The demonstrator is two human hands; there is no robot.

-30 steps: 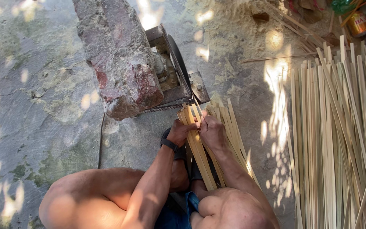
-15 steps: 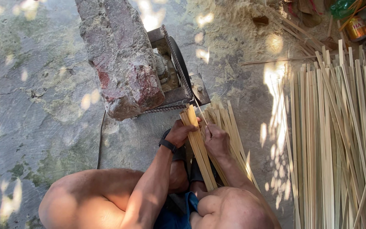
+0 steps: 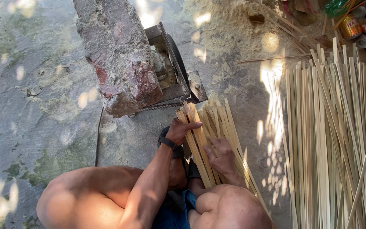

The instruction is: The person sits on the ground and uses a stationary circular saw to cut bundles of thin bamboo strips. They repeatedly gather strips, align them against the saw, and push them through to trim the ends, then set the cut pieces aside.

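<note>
I squat on the ground with a bundle of pale bamboo strips (image 3: 210, 127) in front of me. My left hand (image 3: 181, 130), with a black band on its wrist, grips the bundle near its upper end. Lower down, my right hand (image 3: 221, 156) holds the same strips from the right side. The strips' top ends point at a small machine with a dark round wheel (image 3: 175, 63). The wheel sits just above and left of the strip ends.
A big rough stone block (image 3: 115, 55) lies on the machine's left part. A large pile of long bamboo strips (image 3: 335, 140) fills the right side. Cans (image 3: 363, 23) lie at the top right. A dark cable (image 3: 98, 135) runs down the concrete.
My left hand has slid up toward the strips' top ends. My right hand has moved down the bundle, and the strips now fan out a little more.
</note>
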